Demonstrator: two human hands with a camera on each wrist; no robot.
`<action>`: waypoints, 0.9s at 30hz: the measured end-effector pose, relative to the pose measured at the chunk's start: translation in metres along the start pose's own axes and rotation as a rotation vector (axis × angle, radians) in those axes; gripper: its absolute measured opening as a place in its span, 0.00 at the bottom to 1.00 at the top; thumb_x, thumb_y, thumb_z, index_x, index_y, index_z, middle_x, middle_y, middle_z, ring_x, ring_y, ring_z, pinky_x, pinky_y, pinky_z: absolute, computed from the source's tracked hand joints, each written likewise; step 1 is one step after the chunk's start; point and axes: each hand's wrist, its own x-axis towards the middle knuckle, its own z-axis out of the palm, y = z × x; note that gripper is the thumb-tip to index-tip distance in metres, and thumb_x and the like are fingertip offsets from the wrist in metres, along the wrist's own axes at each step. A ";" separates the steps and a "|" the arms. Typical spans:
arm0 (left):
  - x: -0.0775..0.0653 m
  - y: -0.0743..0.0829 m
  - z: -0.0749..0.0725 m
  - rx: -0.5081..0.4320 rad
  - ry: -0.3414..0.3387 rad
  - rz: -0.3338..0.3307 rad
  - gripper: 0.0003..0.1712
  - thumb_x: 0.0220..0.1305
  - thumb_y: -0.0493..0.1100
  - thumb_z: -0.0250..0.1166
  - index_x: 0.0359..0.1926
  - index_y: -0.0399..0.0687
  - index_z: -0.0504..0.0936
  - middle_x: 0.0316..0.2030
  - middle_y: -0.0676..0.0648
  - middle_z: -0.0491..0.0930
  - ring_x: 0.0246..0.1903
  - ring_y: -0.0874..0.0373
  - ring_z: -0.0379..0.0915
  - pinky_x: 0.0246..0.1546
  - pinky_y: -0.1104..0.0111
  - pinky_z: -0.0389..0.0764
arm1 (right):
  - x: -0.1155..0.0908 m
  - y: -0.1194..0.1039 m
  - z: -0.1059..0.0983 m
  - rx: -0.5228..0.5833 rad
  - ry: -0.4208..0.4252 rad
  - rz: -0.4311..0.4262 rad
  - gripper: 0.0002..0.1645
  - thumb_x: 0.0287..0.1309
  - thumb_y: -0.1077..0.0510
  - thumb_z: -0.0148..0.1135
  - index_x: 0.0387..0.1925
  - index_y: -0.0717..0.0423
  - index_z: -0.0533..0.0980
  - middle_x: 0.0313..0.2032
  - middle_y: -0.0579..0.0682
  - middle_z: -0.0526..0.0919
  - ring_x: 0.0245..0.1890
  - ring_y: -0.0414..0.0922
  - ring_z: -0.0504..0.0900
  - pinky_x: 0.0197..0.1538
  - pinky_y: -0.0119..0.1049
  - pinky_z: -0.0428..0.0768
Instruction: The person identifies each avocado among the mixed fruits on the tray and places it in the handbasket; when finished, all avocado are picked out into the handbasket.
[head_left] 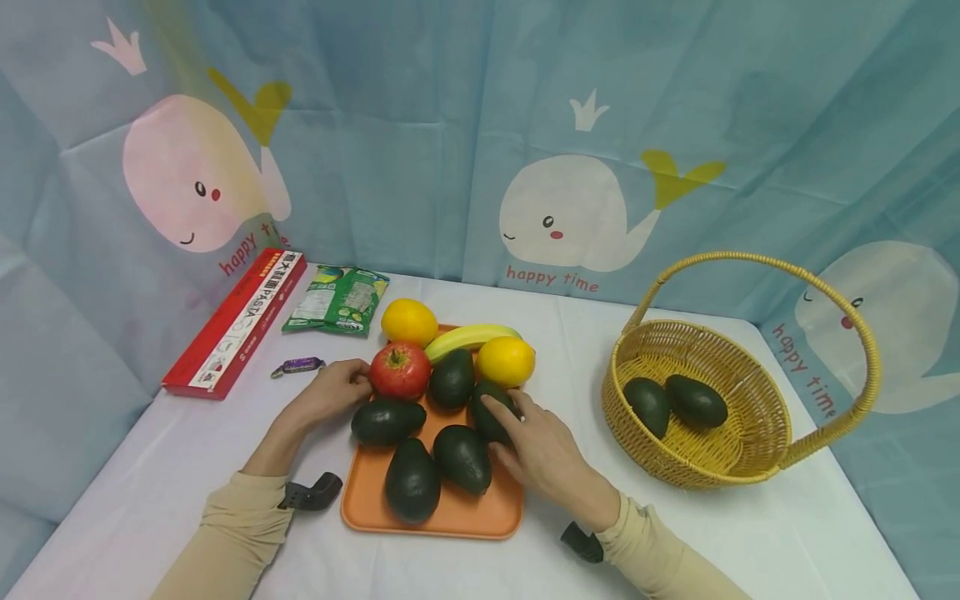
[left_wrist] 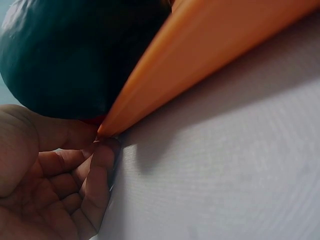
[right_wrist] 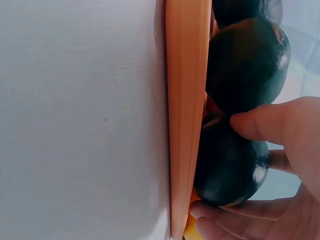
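Observation:
An orange tray (head_left: 480, 517) on the table carries several dark green avocados, a red pomegranate (head_left: 401, 370), two lemons (head_left: 506, 362) and a yellow-green banana (head_left: 468, 337). At its left side my left hand (head_left: 339, 390) pinches the tray's rim between thumb and fingers, seen close in the left wrist view (left_wrist: 55, 175). My right hand (head_left: 546, 446) grips an avocado (head_left: 491, 411) at the tray's right edge. In the right wrist view, thumb and fingers lie on either side of that avocado (right_wrist: 232, 162), and another avocado (right_wrist: 250, 65) sits beside it.
Right of the tray stands a yellow wicker basket (head_left: 780, 417) with a tall handle and two avocados (head_left: 696, 401) inside. Toward the back left lie a red pasta box (head_left: 236, 325), a green snack bag (head_left: 337, 300) and a small purple-wrapped candy (head_left: 298, 367). A blue curtain hangs behind.

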 end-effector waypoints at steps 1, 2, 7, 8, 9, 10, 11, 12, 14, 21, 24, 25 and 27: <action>0.000 0.000 0.000 -0.001 0.001 -0.001 0.16 0.63 0.39 0.57 0.47 0.31 0.78 0.31 0.43 0.79 0.33 0.55 0.70 0.36 0.67 0.71 | 0.000 0.000 0.000 0.005 0.002 -0.001 0.38 0.53 0.49 0.71 0.66 0.46 0.69 0.55 0.58 0.77 0.35 0.47 0.81 0.36 0.40 0.80; 0.000 0.000 0.000 -0.001 0.000 -0.001 0.16 0.63 0.39 0.57 0.47 0.31 0.78 0.31 0.43 0.79 0.33 0.55 0.70 0.36 0.67 0.71 | 0.000 0.000 0.000 0.008 0.003 -0.002 0.38 0.53 0.49 0.70 0.66 0.46 0.69 0.55 0.58 0.77 0.35 0.47 0.81 0.36 0.39 0.80; 0.001 0.000 -0.001 0.008 0.001 0.002 0.15 0.63 0.39 0.57 0.47 0.32 0.78 0.31 0.43 0.79 0.32 0.55 0.70 0.36 0.67 0.71 | 0.000 0.002 0.001 0.025 0.011 -0.010 0.38 0.54 0.50 0.70 0.66 0.47 0.69 0.55 0.57 0.77 0.34 0.46 0.81 0.36 0.39 0.80; 0.001 0.000 -0.001 0.009 0.001 0.003 0.15 0.63 0.39 0.57 0.46 0.32 0.78 0.31 0.43 0.78 0.32 0.55 0.70 0.36 0.67 0.71 | -0.001 0.002 0.001 0.026 0.010 -0.011 0.38 0.54 0.50 0.70 0.66 0.47 0.69 0.55 0.57 0.77 0.34 0.46 0.81 0.36 0.39 0.80; 0.001 0.000 -0.001 0.012 0.002 0.004 0.15 0.63 0.39 0.57 0.46 0.32 0.78 0.31 0.44 0.78 0.32 0.55 0.70 0.36 0.67 0.71 | -0.001 0.002 0.001 0.028 0.010 -0.012 0.38 0.54 0.50 0.70 0.66 0.47 0.69 0.55 0.57 0.77 0.35 0.46 0.81 0.37 0.39 0.80; 0.001 0.000 -0.001 0.012 0.003 0.003 0.15 0.63 0.39 0.57 0.46 0.32 0.78 0.31 0.44 0.78 0.32 0.55 0.70 0.36 0.67 0.71 | -0.001 0.003 0.000 0.030 0.009 -0.012 0.38 0.53 0.50 0.70 0.66 0.46 0.69 0.55 0.57 0.77 0.35 0.46 0.81 0.37 0.39 0.80; 0.001 0.000 -0.001 0.011 0.002 0.001 0.15 0.63 0.39 0.57 0.46 0.32 0.78 0.31 0.44 0.78 0.32 0.55 0.70 0.35 0.67 0.71 | -0.001 0.003 0.000 0.034 0.008 -0.012 0.38 0.53 0.50 0.70 0.66 0.46 0.69 0.55 0.58 0.77 0.36 0.46 0.81 0.38 0.40 0.80; 0.000 0.000 -0.001 0.010 0.003 0.000 0.15 0.63 0.39 0.57 0.46 0.32 0.78 0.30 0.44 0.78 0.32 0.55 0.70 0.35 0.67 0.71 | -0.001 0.003 -0.001 0.035 0.008 -0.011 0.38 0.53 0.50 0.70 0.65 0.46 0.69 0.56 0.58 0.77 0.37 0.47 0.82 0.38 0.40 0.81; 0.000 0.000 0.000 0.010 0.004 -0.002 0.15 0.63 0.39 0.58 0.46 0.32 0.78 0.30 0.44 0.78 0.32 0.55 0.70 0.35 0.67 0.71 | -0.001 0.004 -0.003 0.038 0.008 0.000 0.38 0.53 0.50 0.70 0.65 0.45 0.69 0.56 0.58 0.76 0.38 0.47 0.82 0.40 0.41 0.81; 0.001 0.000 0.000 0.006 0.004 -0.001 0.15 0.63 0.39 0.58 0.46 0.32 0.78 0.30 0.44 0.78 0.32 0.55 0.70 0.35 0.67 0.70 | -0.001 0.010 -0.025 0.047 0.056 0.077 0.38 0.53 0.48 0.70 0.66 0.41 0.69 0.57 0.57 0.75 0.39 0.46 0.81 0.38 0.39 0.79; 0.001 0.000 0.000 0.006 0.002 -0.003 0.15 0.63 0.39 0.57 0.46 0.32 0.78 0.30 0.44 0.78 0.32 0.55 0.70 0.35 0.67 0.70 | -0.004 0.017 -0.036 0.055 0.104 0.099 0.39 0.51 0.49 0.71 0.66 0.41 0.69 0.57 0.57 0.75 0.42 0.48 0.82 0.37 0.40 0.80; 0.001 0.000 0.000 0.006 0.003 -0.003 0.15 0.63 0.39 0.57 0.46 0.32 0.78 0.30 0.44 0.78 0.32 0.55 0.70 0.36 0.67 0.71 | -0.005 0.019 -0.039 0.056 0.120 0.104 0.39 0.51 0.49 0.71 0.66 0.41 0.69 0.57 0.57 0.75 0.42 0.48 0.83 0.36 0.40 0.81; 0.001 0.000 0.000 0.006 0.003 -0.002 0.15 0.63 0.39 0.57 0.46 0.32 0.78 0.31 0.44 0.78 0.32 0.55 0.70 0.36 0.67 0.71 | -0.009 0.025 -0.046 0.059 0.154 0.113 0.40 0.50 0.50 0.72 0.66 0.42 0.69 0.56 0.58 0.76 0.41 0.50 0.83 0.36 0.41 0.81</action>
